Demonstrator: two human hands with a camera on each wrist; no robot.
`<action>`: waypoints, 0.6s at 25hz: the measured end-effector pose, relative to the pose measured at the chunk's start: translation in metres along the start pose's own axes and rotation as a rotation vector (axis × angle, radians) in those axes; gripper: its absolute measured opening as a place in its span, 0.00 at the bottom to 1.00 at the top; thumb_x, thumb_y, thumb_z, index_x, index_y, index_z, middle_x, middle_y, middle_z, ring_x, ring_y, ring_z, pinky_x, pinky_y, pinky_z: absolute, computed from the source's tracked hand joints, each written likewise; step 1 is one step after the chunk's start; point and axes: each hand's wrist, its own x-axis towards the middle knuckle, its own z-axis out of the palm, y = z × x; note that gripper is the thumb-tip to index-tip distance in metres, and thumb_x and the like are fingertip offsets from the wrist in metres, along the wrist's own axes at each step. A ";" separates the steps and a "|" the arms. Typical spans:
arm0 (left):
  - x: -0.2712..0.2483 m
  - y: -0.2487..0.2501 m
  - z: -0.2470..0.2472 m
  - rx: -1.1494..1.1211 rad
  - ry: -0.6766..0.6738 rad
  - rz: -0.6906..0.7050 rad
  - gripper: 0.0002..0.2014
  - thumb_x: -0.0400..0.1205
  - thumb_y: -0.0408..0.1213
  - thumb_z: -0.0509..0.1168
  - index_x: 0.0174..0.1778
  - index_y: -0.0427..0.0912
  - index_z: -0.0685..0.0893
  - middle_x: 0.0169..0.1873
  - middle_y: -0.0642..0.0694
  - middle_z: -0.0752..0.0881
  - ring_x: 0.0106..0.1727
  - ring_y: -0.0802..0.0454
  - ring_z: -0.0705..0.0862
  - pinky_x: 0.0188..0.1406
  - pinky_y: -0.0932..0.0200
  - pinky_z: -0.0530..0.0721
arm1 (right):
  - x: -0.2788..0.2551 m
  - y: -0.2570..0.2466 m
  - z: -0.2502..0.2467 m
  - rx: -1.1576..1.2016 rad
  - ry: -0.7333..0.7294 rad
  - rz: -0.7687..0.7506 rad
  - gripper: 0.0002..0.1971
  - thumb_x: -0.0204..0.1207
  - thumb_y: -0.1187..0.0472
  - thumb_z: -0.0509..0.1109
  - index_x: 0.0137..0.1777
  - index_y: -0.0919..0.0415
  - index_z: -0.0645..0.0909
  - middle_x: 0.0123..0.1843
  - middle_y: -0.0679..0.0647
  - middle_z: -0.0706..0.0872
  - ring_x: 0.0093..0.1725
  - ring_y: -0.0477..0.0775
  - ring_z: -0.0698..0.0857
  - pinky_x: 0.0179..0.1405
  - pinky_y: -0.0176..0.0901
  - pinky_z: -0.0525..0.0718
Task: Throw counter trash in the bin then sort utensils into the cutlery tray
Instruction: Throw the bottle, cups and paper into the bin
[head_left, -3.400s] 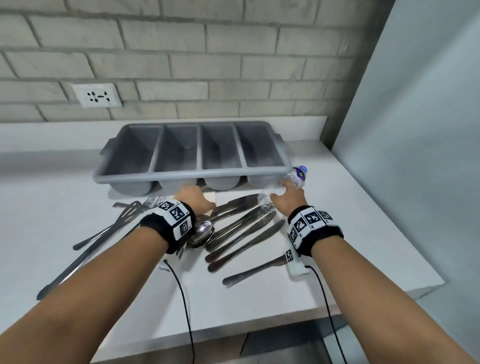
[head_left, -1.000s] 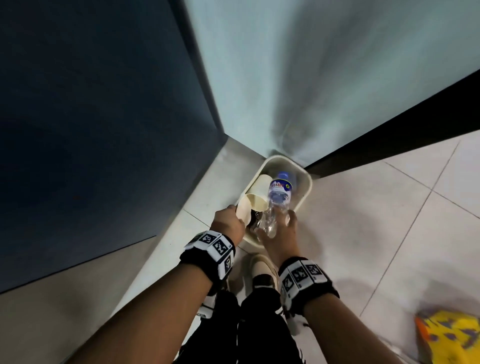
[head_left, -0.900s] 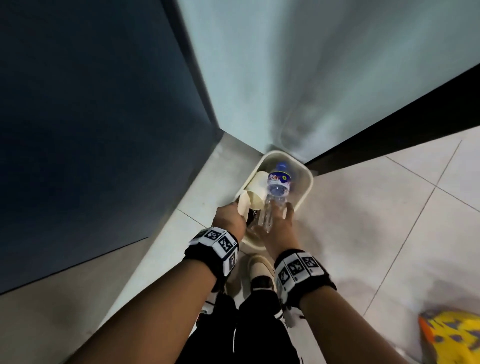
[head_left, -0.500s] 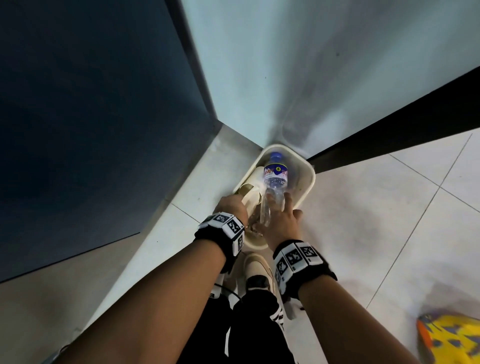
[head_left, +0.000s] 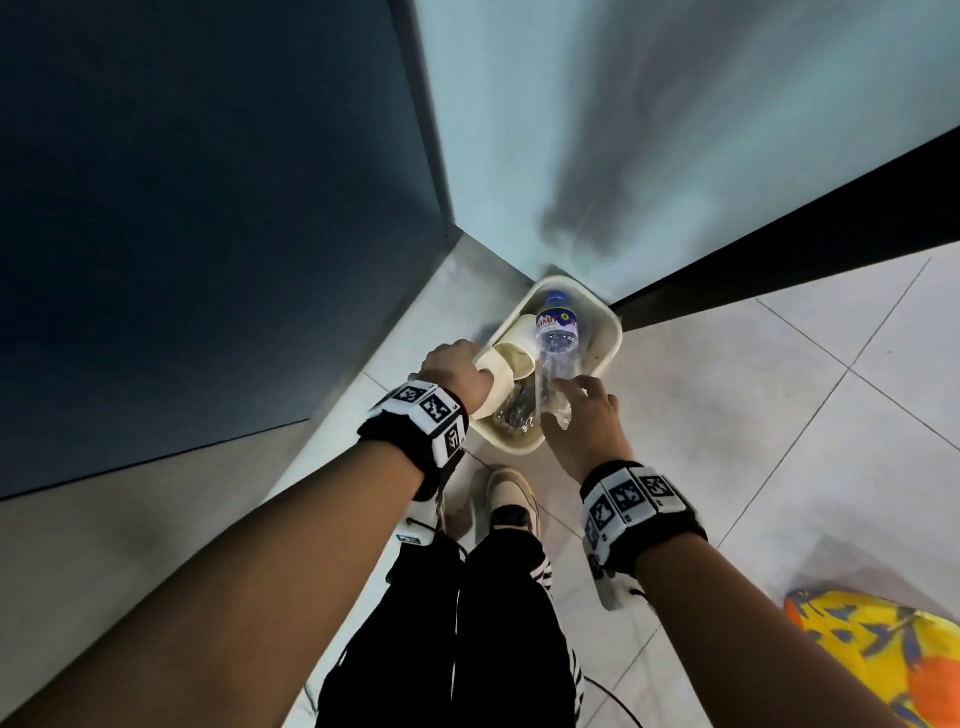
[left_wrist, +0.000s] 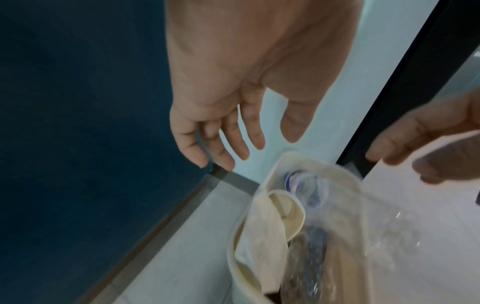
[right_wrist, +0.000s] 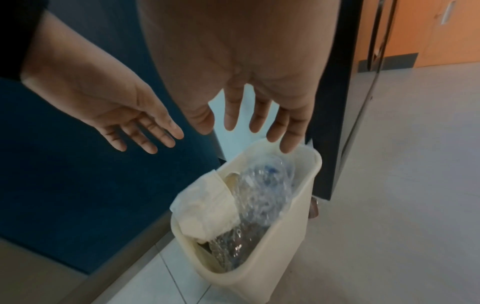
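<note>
From the head view, both forearms reach down over a cream bin (head_left: 610, 343) set in the floor corner where a dark blue panel (head_left: 208, 208) meets a pale wall (head_left: 675, 130). The left hand (head_left: 457, 376) hangs over the bin's near left rim above a paper cup (head_left: 511, 358); the right hand (head_left: 587, 423) hovers at the near right rim beside a clear plastic bottle (head_left: 558, 338) lying in the bin. A shoe (head_left: 511, 499) stands just short of the bin, and tiled floor (head_left: 779, 415) opens to the right.

The left wrist view shows the left hand's fingers (left_wrist: 226, 139) straight and spread, holding nothing, apart from the cup below.

The right wrist view shows the right hand's fingers (right_wrist: 259, 119) likewise extended and empty above the bin's far rim, bottle and cup blurred inside, plus an orange wall (right_wrist: 441, 30) unseen elsewhere.
</note>
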 end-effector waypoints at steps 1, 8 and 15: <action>-0.016 0.003 -0.012 -0.047 -0.012 0.016 0.21 0.78 0.40 0.62 0.69 0.45 0.78 0.69 0.42 0.81 0.69 0.42 0.79 0.70 0.50 0.76 | -0.011 -0.006 -0.010 -0.019 0.001 -0.025 0.23 0.76 0.61 0.65 0.72 0.55 0.74 0.74 0.58 0.73 0.68 0.65 0.71 0.69 0.54 0.73; -0.178 0.024 -0.133 -0.301 0.019 0.132 0.17 0.78 0.37 0.65 0.64 0.43 0.82 0.62 0.45 0.86 0.62 0.49 0.83 0.53 0.67 0.73 | -0.104 -0.109 -0.109 0.016 0.028 -0.262 0.18 0.71 0.64 0.66 0.62 0.59 0.82 0.64 0.64 0.83 0.62 0.68 0.81 0.65 0.55 0.80; -0.351 0.026 -0.261 -0.500 0.322 0.286 0.14 0.78 0.39 0.66 0.60 0.44 0.83 0.41 0.54 0.86 0.44 0.57 0.83 0.42 0.75 0.75 | -0.209 -0.247 -0.210 -0.011 0.105 -0.684 0.17 0.73 0.57 0.64 0.61 0.58 0.82 0.62 0.58 0.83 0.62 0.61 0.79 0.65 0.51 0.77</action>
